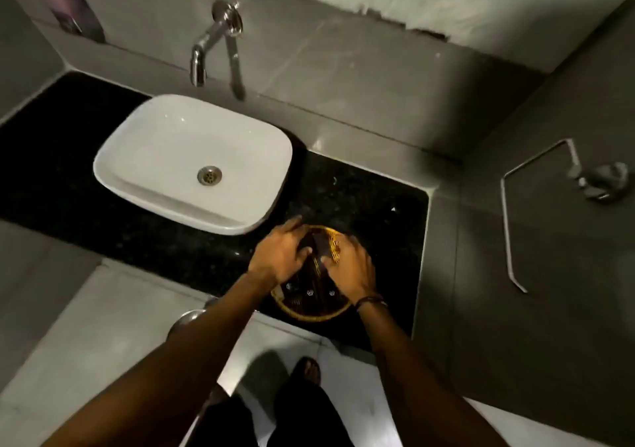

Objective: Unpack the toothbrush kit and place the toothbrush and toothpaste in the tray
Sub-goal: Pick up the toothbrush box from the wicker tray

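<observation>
A round woven tray with a yellow rim sits on the black counter, right of the sink. Several dark flat packets with small white logos lie in it. My left hand and my right hand are both over the tray's far half. Between them they pinch a dark packet, the left thumb on one side and the right fingers on the other. I cannot tell which packet is the toothbrush kit. No toothbrush or toothpaste shows.
A white basin stands on the black stone counter, under a chrome wall tap. A metal towel ring hangs on the right wall. The tray is near the counter's front edge. My foot shows on the floor below.
</observation>
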A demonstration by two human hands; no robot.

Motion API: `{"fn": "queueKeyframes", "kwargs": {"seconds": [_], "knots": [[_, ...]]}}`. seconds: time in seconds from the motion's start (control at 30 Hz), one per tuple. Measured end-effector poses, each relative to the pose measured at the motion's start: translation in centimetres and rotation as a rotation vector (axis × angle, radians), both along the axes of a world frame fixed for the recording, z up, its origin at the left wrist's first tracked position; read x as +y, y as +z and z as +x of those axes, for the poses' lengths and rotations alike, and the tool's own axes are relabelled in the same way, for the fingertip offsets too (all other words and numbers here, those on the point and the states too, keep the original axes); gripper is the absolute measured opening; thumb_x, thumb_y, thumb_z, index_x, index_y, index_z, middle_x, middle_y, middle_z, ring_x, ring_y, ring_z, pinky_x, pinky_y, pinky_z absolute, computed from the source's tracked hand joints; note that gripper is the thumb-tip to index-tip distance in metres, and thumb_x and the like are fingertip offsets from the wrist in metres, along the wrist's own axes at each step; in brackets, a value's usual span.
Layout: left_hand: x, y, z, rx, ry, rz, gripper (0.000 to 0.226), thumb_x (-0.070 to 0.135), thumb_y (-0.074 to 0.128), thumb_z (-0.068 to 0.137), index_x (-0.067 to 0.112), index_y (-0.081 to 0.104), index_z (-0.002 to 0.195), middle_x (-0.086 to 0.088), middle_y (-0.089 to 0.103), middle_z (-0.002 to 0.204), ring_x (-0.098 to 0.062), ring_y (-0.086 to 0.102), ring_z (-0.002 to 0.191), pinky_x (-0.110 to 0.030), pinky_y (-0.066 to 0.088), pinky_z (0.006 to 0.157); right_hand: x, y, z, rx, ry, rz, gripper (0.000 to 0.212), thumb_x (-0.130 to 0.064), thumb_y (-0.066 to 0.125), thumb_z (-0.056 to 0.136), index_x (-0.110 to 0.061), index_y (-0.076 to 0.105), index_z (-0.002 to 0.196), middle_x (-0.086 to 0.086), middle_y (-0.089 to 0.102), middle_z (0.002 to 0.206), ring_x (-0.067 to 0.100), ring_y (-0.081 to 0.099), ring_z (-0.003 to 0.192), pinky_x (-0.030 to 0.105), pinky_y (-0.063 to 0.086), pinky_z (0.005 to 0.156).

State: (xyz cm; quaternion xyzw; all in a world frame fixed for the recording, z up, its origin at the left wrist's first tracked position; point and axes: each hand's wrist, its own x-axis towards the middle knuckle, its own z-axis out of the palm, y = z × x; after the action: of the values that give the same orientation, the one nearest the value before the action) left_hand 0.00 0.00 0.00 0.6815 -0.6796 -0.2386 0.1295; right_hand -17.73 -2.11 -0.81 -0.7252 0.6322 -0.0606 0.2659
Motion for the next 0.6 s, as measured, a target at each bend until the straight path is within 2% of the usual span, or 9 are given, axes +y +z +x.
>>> {"fn": "queueKeyframes", "kwargs": {"seconds": [0.07, 0.1, 0.2, 0.3, 0.37, 0.47, 0.53, 0.6], "knots": [[-0.3, -2.1, -1.2, 0.03, 0.044, 0.067, 0.05, 0.033, 0.064, 0.096, 0.021, 0.06, 0.144, -0.009, 0.065, 0.144, -0.035, 0.063, 0.129, -0.043, 0.051, 0.104, 0.7, -2.7, -0.2, -0.006, -0.043, 0.06, 0.06, -0.03, 0.073, 0.089, -0.016, 0.057, 0.144, 0.009, 0.04, 0.166, 0.031, 0.036, 0.156, 0.043, 0.047, 0.115], [-0.4, -3.4, -1.7, 0.044, 0.065, 0.085, 0.045, 0.031, 0.064, 0.096, 0.021, 0.063, 0.14, -0.01, 0.071, 0.136, -0.036, 0.066, 0.123, -0.043, 0.052, 0.1, 1.2, -4.4, -0.5, 0.004, -0.054, 0.092, 0.058, -0.03, 0.073, 0.089, -0.015, 0.058, 0.143, 0.009, 0.04, 0.165, 0.032, 0.035, 0.156, 0.044, 0.048, 0.115], [-1.1, -5.5, -2.6, 0.105, 0.131, 0.126, 0.035, 0.024, 0.065, 0.095, 0.017, 0.071, 0.128, -0.01, 0.077, 0.123, -0.037, 0.069, 0.113, -0.043, 0.053, 0.095, 1.7, -7.7, -0.4, 0.075, -0.072, 0.15, 0.057, -0.031, 0.076, 0.09, -0.015, 0.056, 0.14, 0.01, 0.056, 0.148, 0.035, 0.049, 0.142, 0.047, 0.052, 0.108], [-2.1, -7.3, -2.5, 0.17, 0.21, 0.13, 0.027, 0.02, 0.065, 0.094, 0.016, 0.076, 0.119, -0.01, 0.08, 0.112, -0.035, 0.072, 0.104, -0.043, 0.056, 0.089, 1.5, -9.5, 0.1, 0.084, -0.104, 0.183, 0.053, -0.029, 0.078, 0.091, -0.016, 0.058, 0.137, 0.008, 0.06, 0.141, 0.032, 0.057, 0.136, 0.047, 0.056, 0.105], [-2.6, -8.2, -2.5, 0.207, 0.244, 0.121, 0.028, 0.02, 0.066, 0.094, 0.018, 0.077, 0.119, -0.01, 0.081, 0.106, -0.033, 0.073, 0.1, -0.038, 0.057, 0.085, 1.6, -10.2, 0.2, 0.072, -0.119, 0.163, 0.049, -0.027, 0.077, 0.091, -0.015, 0.059, 0.135, 0.008, 0.061, 0.138, 0.032, 0.058, 0.133, 0.047, 0.057, 0.103], [-3.6, -8.2, -2.1, 0.279, 0.341, 0.096, 0.027, 0.028, 0.068, 0.094, 0.022, 0.077, 0.119, -0.009, 0.081, 0.103, -0.032, 0.075, 0.098, -0.035, 0.057, 0.083, 1.6, -9.7, 0.1, 0.054, -0.143, 0.098, 0.047, -0.026, 0.075, 0.09, -0.019, 0.06, 0.134, 0.006, 0.063, 0.135, 0.03, 0.061, 0.129, 0.043, 0.059, 0.098], [-4.2, -7.4, -1.7, 0.371, 0.428, 0.106, 0.032, 0.03, 0.07, 0.095, 0.02, 0.075, 0.126, -0.011, 0.081, 0.111, -0.03, 0.074, 0.105, -0.036, 0.059, 0.091, 1.7, -8.3, 0.0, 0.039, -0.146, 0.026, 0.044, -0.027, 0.075, 0.088, -0.022, 0.061, 0.13, 0.004, 0.062, 0.136, 0.028, 0.059, 0.13, 0.044, 0.059, 0.098], [-4.7, -5.9, -1.1, 0.615, 0.537, 0.128, 0.03, 0.02, 0.071, 0.097, 0.01, 0.075, 0.126, -0.016, 0.079, 0.117, -0.03, 0.075, 0.107, -0.042, 0.062, 0.093, 1.7, -6.5, -0.2, 0.006, -0.088, -0.065, 0.04, -0.024, 0.074, 0.087, -0.021, 0.064, 0.125, 0.005, 0.058, 0.145, 0.029, 0.049, 0.145, 0.047, 0.056, 0.107]]}}
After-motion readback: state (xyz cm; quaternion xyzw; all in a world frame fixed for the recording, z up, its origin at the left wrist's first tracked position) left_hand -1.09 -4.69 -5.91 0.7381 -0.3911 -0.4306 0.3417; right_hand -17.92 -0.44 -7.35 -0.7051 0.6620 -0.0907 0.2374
